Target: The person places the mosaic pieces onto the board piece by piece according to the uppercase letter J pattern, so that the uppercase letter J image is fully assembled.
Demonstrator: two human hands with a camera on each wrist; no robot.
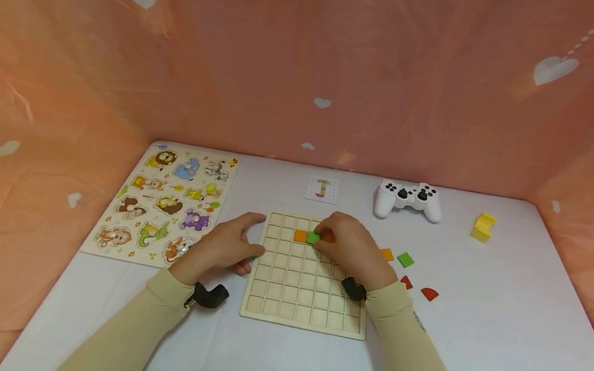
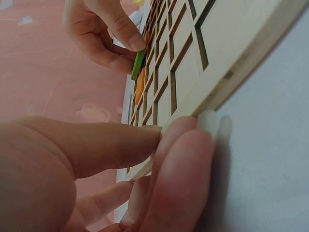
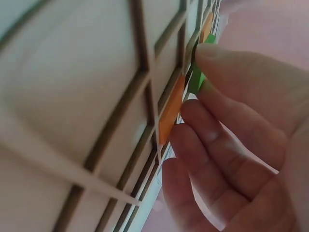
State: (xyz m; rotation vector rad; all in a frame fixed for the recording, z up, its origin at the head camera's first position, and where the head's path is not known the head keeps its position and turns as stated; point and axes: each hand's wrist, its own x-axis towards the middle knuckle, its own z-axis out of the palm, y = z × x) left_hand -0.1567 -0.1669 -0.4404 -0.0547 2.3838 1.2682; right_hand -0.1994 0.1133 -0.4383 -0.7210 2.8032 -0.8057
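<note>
A wooden grid board [image 1: 278, 322] lies flat on the table in front of me. My left hand [image 1: 225, 244] grips its left edge, thumb on the rim and fingers at the side. Over an upper row, my right hand [image 1: 351, 247] pinches a green square tile [image 1: 313, 238] between thumb and finger. In the right wrist view that green tile [image 3: 197, 79] stands tilted above its cell. An orange tile [image 1: 300, 236] sits in the cell to its left, and another orange tile [image 3: 172, 111] lies to its right, partly covered by the hand in the head view.
Right of the board lie an orange tile [image 1: 387, 254], a green tile [image 1: 405, 260] and two red pieces [image 1: 429, 293]. Behind are a pattern card [image 1: 322, 189], a white game controller [image 1: 409, 200] and a yellow block [image 1: 482, 227]. An animal puzzle [image 1: 157, 204] lies at left.
</note>
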